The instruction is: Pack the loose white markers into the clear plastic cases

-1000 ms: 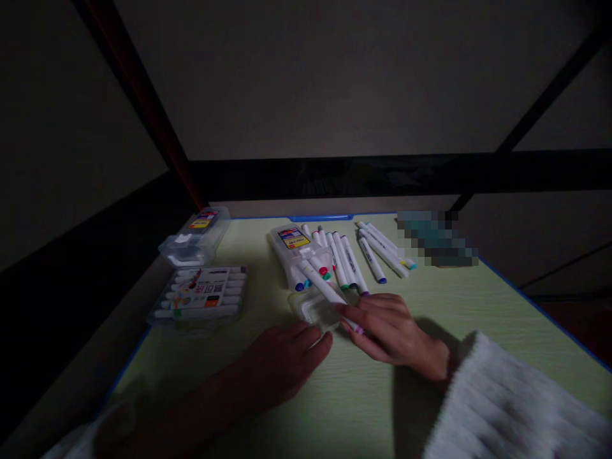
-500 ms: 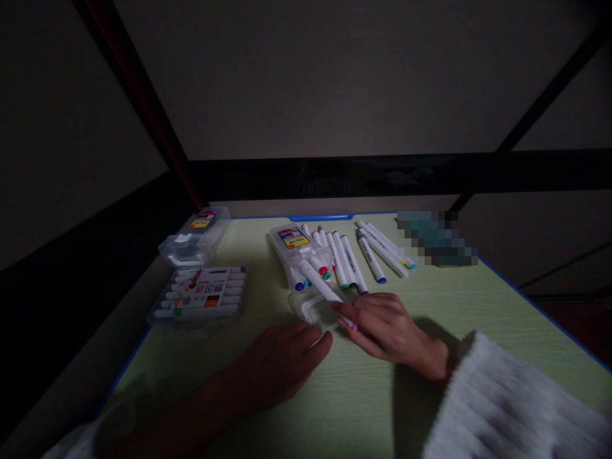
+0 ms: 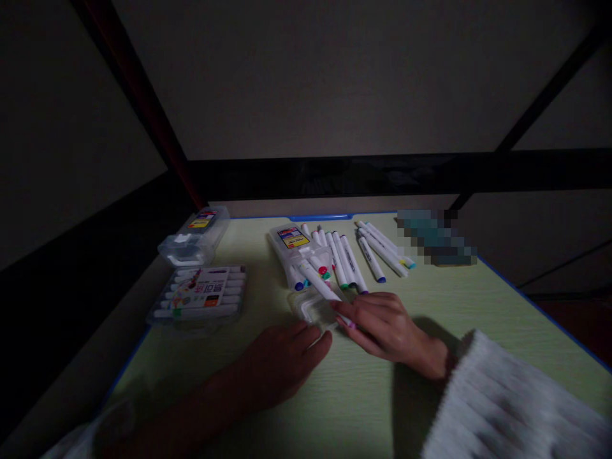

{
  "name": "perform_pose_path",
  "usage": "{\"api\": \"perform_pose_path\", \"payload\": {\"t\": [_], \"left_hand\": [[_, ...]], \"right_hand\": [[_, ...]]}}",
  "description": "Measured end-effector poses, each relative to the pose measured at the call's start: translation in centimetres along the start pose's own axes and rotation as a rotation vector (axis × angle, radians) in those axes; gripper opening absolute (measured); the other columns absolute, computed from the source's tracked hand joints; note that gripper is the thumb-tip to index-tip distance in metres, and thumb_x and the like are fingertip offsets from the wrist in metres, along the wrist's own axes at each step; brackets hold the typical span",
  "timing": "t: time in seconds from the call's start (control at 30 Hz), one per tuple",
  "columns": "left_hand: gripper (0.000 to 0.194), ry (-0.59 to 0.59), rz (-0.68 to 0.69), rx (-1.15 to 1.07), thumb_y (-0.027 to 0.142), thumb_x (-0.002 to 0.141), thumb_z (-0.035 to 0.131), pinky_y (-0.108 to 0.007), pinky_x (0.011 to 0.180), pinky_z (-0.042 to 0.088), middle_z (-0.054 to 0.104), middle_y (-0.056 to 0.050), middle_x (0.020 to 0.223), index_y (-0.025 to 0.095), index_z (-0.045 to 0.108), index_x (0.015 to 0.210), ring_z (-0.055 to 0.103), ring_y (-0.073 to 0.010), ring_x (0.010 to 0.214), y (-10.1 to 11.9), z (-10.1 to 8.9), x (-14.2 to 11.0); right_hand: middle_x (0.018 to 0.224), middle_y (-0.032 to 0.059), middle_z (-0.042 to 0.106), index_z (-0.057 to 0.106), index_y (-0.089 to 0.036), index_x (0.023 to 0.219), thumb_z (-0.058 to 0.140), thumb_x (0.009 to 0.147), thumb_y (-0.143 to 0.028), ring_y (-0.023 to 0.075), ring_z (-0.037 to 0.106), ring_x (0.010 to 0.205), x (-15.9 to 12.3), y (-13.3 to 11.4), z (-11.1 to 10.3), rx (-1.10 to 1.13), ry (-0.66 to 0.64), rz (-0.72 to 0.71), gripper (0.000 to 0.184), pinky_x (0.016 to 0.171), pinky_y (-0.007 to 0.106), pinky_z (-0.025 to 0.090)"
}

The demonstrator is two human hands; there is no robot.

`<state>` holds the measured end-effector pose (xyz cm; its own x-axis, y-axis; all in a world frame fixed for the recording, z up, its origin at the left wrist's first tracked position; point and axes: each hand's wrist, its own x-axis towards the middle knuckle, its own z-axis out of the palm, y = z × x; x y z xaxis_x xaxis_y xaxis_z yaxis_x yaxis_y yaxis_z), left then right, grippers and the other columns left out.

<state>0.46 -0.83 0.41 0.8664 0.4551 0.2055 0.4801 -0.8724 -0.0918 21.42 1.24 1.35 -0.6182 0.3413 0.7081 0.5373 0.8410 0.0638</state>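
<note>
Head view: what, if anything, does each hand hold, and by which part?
The right hand holds a marker near its pink end. The left hand is by the clear lid; whether it holds it cannot be told.

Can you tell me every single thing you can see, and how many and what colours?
Table: one, pale green with blue edge, under everything
Middle case: one, clear with yellow label, markers inside
Clear lid: one, see-through, in front of that case
Far case: one, clear with yellow label, far left
Marker box: one, clear with printed label, white markers inside, left
Loose markers: about ten, white with coloured ends, right of the middle case
Held marker: one, white with pinkish end, in the right hand
Blurred thing: one, teal, far right
Wall: dark grey, behind
Left hand: one, by the lid
Right hand: one
Sleeves: two, whitish
</note>
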Motion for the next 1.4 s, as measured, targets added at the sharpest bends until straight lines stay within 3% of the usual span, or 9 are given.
{"api": "perform_pose_path", "payload": {"t": [0.33, 0.57, 1.4], "left_hand": [[0.029, 0.02, 0.025, -0.002, 0.01, 0.082, 0.042, -0.026, 0.055, 0.043, 0.059, -0.005, 0.088, 0.013, 0.044, 0.111, 0.055, -0.016, 0.077, -0.24, 0.32, -0.09], [0.026, 0.028, 0.029, 0.012, 0.011, 0.083, 0.042, -0.027, 0.054, 0.043, 0.059, -0.004, 0.086, 0.012, 0.045, 0.109, 0.056, -0.0152, 0.075, -0.17, 0.1, 0.02], [0.028, 0.047, 0.026, 0.014, 0.011, 0.082, 0.043, -0.027, 0.056, 0.042, 0.059, -0.005, 0.087, 0.012, 0.045, 0.11, 0.055, -0.0161, 0.077, -0.09, 0.07, -0.05]], "right_hand": [[0.054, -0.0026, 0.058, 0.053, -0.015, 0.085, 0.044, 0.084, -0.014, 0.0091, 0.051, 0.046, -0.09, -0.14, -0.06, 0.021, 0.055, 0.013, 0.008, 0.045, 0.024, 0.04], [0.052, -0.0032, 0.055, 0.055, -0.016, 0.08, 0.042, 0.084, -0.012, 0.0085, 0.049, 0.046, -0.02, -0.13, -0.14, 0.002, 0.02, -0.011, 0.014, 0.044, 0.023, 0.038], [0.055, -0.0011, 0.057, 0.057, -0.012, 0.086, 0.039, 0.086, -0.013, 0.0092, 0.051, 0.048, 0.05, -0.17, 0.05, 0.015, -0.054, -0.01, 0.018, 0.045, 0.023, 0.039]]}}
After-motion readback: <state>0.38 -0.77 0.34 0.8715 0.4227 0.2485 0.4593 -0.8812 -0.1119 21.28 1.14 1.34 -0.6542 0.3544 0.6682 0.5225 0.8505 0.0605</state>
